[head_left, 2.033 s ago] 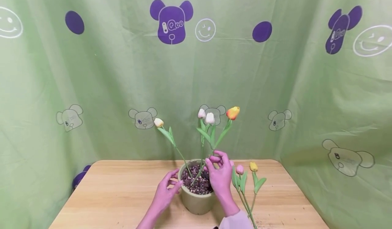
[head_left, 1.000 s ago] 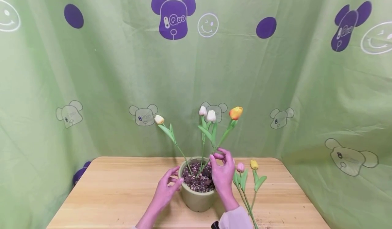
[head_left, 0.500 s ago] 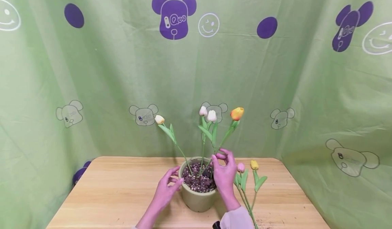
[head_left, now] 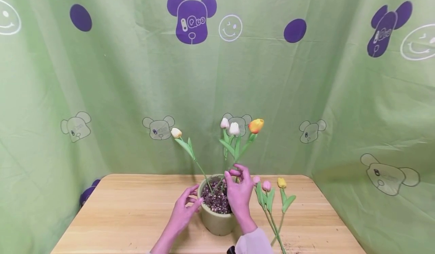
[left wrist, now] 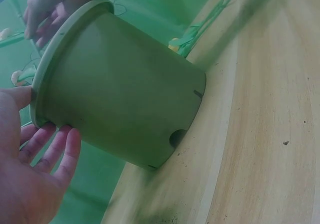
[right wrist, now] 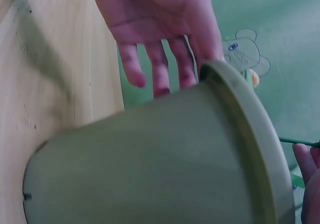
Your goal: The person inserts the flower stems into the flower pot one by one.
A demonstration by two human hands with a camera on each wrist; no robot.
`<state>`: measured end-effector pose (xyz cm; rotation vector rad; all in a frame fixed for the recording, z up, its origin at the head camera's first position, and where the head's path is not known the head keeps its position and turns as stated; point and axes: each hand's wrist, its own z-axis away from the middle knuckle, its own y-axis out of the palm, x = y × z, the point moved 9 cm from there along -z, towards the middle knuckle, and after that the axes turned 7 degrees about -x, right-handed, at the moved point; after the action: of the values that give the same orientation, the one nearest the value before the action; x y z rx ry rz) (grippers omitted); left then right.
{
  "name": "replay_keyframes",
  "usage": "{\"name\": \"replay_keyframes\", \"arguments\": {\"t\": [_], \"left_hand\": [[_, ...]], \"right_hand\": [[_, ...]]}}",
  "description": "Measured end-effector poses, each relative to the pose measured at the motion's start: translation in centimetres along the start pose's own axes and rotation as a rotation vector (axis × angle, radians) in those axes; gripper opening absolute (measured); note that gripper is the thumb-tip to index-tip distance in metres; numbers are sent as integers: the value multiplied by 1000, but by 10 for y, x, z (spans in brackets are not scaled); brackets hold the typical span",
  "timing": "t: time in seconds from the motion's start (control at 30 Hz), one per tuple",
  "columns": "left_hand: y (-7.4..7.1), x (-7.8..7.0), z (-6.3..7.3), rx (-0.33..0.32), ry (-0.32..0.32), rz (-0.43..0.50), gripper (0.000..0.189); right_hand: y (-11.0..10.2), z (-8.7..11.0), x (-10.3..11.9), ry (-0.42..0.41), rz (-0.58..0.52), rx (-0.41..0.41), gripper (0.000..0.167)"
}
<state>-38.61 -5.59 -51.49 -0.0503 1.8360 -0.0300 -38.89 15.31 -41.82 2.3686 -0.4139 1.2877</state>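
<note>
My left hand [head_left: 181,212] holds the left rim of a green flowerpot [head_left: 219,223]; in the left wrist view the thumb lies at the rim and the fingers bend beneath it. Above the pot's right side, my right hand [head_left: 240,194] pinches the stem of an orange-yellow tulip [head_left: 256,126]; the pinch is partly hidden behind the hand. Dark, speckled soil [head_left: 217,202] fills the pot. A cream tulip [head_left: 176,133] leans left out of it. Two pale tulips, a front white tulip [head_left: 234,128] and a pinkish-white tulip [head_left: 224,123], stand close to the orange one.
Right of the pot, a pink tulip [head_left: 266,186], a second pink tulip [head_left: 256,180] and a yellow tulip [head_left: 281,182] lie on the wooden table [head_left: 136,208]. Crumbs of soil are scattered near their stems. A green printed curtain [head_left: 136,76] surrounds the table.
The right hand and the orange-yellow tulip drifted right, then swung back left over the last half second. The left hand stays at the pot's rim.
</note>
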Motion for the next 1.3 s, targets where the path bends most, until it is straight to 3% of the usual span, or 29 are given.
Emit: {"name": "replay_keyframes", "arguments": {"t": [0.3, 0.53, 1.0, 1.3], "left_hand": [[0, 1, 1, -4, -14, 6, 60], [-1, 0, 1, -14, -29, 5, 59], [0, 4, 2, -14, -32, -1, 60], [0, 3, 0, -15, -25, -5, 58]], "right_hand": [[18, 11, -1, 9, 45, 75, 39], [25, 13, 0, -46, 148, 137, 35], [31, 13, 7, -156, 170, 208, 30], [45, 16, 2, -160, 228, 339, 28]]}}
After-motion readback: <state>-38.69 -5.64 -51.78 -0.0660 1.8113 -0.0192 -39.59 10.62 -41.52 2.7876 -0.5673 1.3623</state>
